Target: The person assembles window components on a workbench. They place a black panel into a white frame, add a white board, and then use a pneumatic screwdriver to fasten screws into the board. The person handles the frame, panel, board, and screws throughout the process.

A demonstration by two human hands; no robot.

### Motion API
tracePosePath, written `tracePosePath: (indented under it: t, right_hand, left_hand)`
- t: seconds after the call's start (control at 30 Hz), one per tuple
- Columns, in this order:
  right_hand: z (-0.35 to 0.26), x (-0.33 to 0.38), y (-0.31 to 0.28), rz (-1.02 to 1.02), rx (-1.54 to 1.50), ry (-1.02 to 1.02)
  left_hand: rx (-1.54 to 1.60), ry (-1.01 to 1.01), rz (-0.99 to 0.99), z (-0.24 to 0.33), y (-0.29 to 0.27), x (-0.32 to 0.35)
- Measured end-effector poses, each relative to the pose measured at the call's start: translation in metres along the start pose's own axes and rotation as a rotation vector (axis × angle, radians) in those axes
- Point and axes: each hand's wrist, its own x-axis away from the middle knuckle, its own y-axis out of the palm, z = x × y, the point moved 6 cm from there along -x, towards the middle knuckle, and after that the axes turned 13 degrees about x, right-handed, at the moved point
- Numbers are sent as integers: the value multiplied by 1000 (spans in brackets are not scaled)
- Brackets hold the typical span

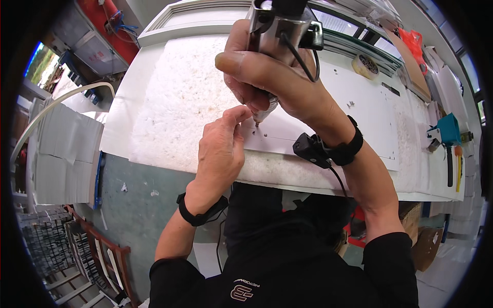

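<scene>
My right hand (287,82) is wrapped round a silver power drill (280,41), held upright with its bit pointing down at a white panel (318,131). The bit's tip sits at or just above the panel near its front left edge; I cannot tell whether it touches. My left hand (221,141) is right beside the tip, its fingers bent together and the index finger reaching toward the bit. Whatever those fingers pinch is hidden. Small dark spots, holes or screw heads, show on the panel near the bit, and a few loose screws (351,104) lie farther right.
White foam sheeting (174,97) covers the table under the panel. A round tub of screws (365,66) stands at the back, near a dark knife-like tool (391,89). A teal tool (449,129) lies at the right edge. Stacked white sheets (64,159) stand left; framed panels (190,20) lie behind.
</scene>
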Motion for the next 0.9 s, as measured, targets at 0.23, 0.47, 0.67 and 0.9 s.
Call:
tracePosePath:
  t: [0.23,0.47,0.67,0.9]
  right_hand:
    - [-34,2,-22,139,88,-177]
    - [-79,60,-149,557,194,-129]
    - [-59,120,-208,715,226,-229]
    - [-53,148,-220,650,181,-246]
  left_hand:
    - [-177,62,-211,12,1,-18]
    - [-138,232,-558,62,73,-84]
    - [-62,405,-689,78,162,-117]
    - [-174,448,-737,72,197,-125]
